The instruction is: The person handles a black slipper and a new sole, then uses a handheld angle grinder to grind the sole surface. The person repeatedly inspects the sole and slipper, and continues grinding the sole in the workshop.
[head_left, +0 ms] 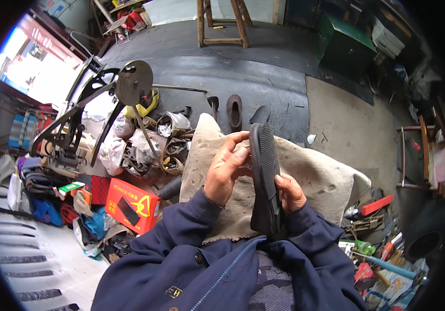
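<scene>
A black shoe [265, 171] stands on edge above my lap, its ribbed sole turned toward the right and its heel end nearest my body. My left hand [226, 168] grips it from the left near the upper end, thumb and fingers against its side. Around the lower half on the right, my right hand [290, 193] is closed, with some fingers hidden behind the shoe. Beneath both hands a stained beige cloth [316, 171] covers my lap. Another shoe, dark brown [234, 111], rests on the floor just past the cloth.
At left stands a black hand-wheel machine [134, 83]. Near it are bags of scraps [142, 147] and a red box [131, 205]. A wooden stool [222, 40] and green chest [344, 44] stand farther off. Tools and scraps, including a red bar [377, 205], crowd the right side.
</scene>
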### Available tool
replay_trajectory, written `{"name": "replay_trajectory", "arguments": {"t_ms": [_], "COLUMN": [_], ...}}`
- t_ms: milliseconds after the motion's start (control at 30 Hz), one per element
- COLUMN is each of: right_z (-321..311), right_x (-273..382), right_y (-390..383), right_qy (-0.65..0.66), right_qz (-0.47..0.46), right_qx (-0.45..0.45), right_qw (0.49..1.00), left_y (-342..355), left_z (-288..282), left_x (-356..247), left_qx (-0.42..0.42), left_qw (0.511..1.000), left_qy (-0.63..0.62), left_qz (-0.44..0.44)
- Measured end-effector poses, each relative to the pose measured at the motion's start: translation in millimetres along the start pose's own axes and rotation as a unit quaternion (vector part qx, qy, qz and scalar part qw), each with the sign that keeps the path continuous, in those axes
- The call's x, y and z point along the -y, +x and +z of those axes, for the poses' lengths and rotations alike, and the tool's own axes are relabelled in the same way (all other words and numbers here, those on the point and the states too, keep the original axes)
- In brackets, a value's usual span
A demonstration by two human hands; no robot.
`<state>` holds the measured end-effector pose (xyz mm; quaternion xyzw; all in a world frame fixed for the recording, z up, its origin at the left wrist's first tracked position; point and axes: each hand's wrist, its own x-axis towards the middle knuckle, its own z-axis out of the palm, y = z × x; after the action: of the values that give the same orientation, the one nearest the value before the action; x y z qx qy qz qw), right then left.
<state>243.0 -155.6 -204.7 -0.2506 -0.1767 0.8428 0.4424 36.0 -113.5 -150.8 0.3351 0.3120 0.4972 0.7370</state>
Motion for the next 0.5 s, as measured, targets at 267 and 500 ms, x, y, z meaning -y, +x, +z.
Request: {"name": "replay_trajectory", "arguments": {"t_ms": [267, 500], "right_z": [-0.2, 9.9], "right_x": [0.8, -20.1], "right_y": [-0.6, 9.8], "right_qy": [0.007, -0.176], "right_qz": [0.011, -0.169], "right_qx": [0.030, -0.062], "right_qw": [0.999, 0.968], "left_y": [2.4, -4.2], "left_z": [-9.8, -22.7], "left_x": [1.8, 11.1], "left_qx": [0.013, 0.014], "left_qw": [0.995, 0.999], "left_qy": [0.093, 0.043], "left_qz": [0.044, 0.006]}}
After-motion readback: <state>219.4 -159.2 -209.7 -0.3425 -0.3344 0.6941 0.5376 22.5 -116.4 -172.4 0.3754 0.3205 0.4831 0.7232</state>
